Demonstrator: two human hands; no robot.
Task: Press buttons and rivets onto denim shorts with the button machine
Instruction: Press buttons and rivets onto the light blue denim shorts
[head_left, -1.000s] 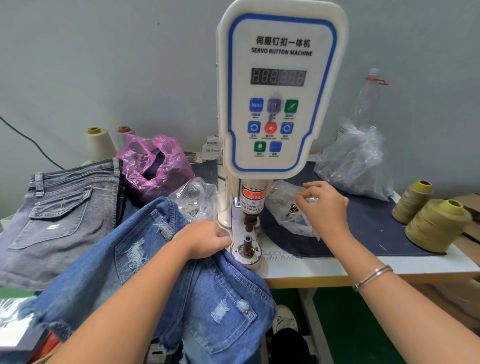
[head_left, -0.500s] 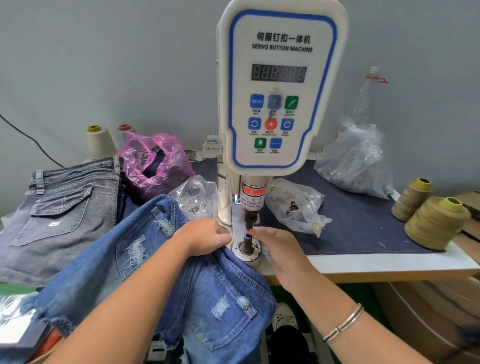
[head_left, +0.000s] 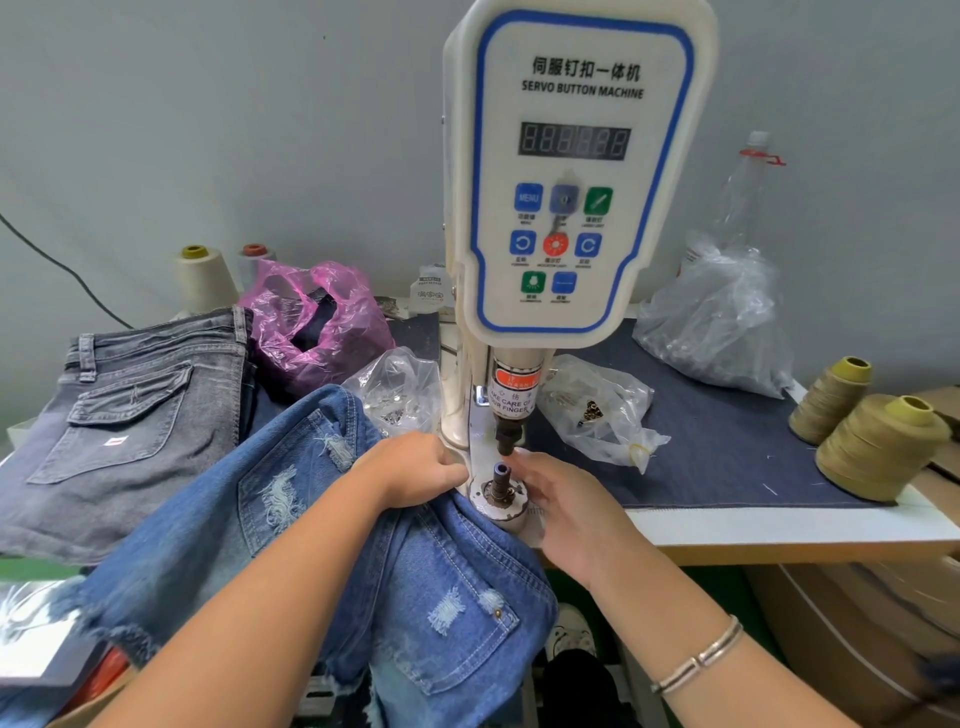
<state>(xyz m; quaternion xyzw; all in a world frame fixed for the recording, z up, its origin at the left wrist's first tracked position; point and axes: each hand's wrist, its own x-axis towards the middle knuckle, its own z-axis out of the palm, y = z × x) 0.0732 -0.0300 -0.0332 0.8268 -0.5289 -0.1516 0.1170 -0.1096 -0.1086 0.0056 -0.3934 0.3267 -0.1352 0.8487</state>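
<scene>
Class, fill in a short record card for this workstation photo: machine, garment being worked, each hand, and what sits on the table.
machine: servo button machine, white with blue trim
garment: blue denim shorts, beside the lower die
left hand: grips the shorts' edge
right hand: fingertips at the die; any held part is hidden
left of machine: grey shorts, pink bag
right of machine: clear bags, thread cones

Even, soft light fills the scene, perhaps from overhead, with faint shadows. The wide lens bends the edges, and the frayed blue denim shorts (head_left: 291, 519) blur at the lower left.
</scene>
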